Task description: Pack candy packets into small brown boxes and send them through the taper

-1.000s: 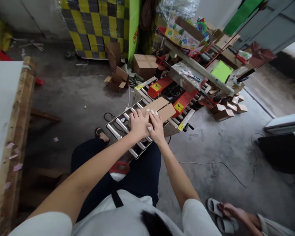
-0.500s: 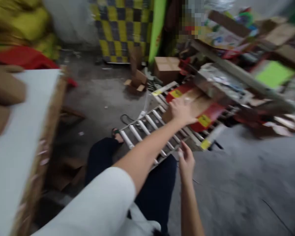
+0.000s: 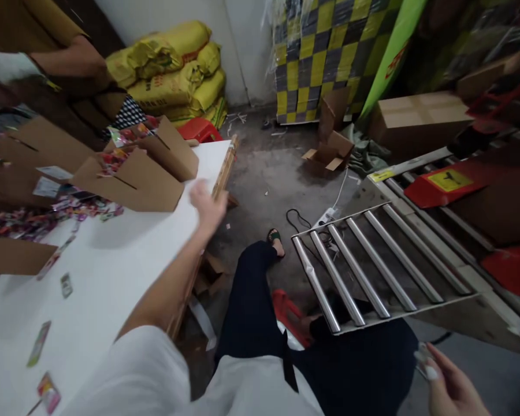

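My left hand (image 3: 208, 208) is smeared by motion above the edge of the white table, near the corner of an open cardboard box (image 3: 141, 185). Whether its fingers touch the box I cannot tell. That box and another cardboard box (image 3: 177, 149) behind it hold small colourful packets (image 3: 112, 162). At the lower right, my right hand (image 3: 453, 381) pinches a small, shiny, see-through piece (image 3: 422, 359) between thumb and fingers. It is beside my right knee, below the roller conveyor (image 3: 368, 266).
On the white table (image 3: 112, 260) lie loose packets (image 3: 47, 393). Across it stands a person with a gloved hand (image 3: 8, 66). A red-sided machine (image 3: 455, 179) adjoins the conveyor. Floor items include a power strip (image 3: 325, 217), an open carton (image 3: 329, 153) and a closed carton (image 3: 420, 115).
The view has swung left toward the table. My left hand has left the carton at the red-sided machine and come over to the table boxes. My right hand is now lower right.
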`<act>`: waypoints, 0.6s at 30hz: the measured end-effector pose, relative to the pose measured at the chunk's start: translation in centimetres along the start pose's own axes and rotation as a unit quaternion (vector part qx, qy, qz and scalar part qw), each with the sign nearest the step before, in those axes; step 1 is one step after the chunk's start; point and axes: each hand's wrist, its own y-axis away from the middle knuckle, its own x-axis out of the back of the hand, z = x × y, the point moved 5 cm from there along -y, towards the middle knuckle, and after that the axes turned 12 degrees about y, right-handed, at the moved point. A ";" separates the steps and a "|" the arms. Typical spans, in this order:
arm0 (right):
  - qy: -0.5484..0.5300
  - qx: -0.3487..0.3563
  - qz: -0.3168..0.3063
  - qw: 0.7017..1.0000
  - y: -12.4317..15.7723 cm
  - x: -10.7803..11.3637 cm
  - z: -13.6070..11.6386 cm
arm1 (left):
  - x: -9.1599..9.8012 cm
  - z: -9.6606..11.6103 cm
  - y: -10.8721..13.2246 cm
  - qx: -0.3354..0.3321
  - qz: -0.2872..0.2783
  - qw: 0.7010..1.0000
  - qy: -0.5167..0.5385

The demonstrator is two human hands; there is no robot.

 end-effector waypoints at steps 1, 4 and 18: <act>-0.010 0.008 0.000 1.000 -0.3 0.0 -1.4 | 3.3 -3.2 -2.5 0.029 0.043 0.998 -0.031; -0.048 0.045 -0.008 0.998 -0.8 -0.8 -6.1 | 11.9 -10.8 -7.9 0.128 0.185 0.969 -0.098; -0.284 0.171 -0.489 0.807 16.6 -23.5 -31.5 | 21.2 -12.4 -3.7 0.024 0.063 0.989 -0.128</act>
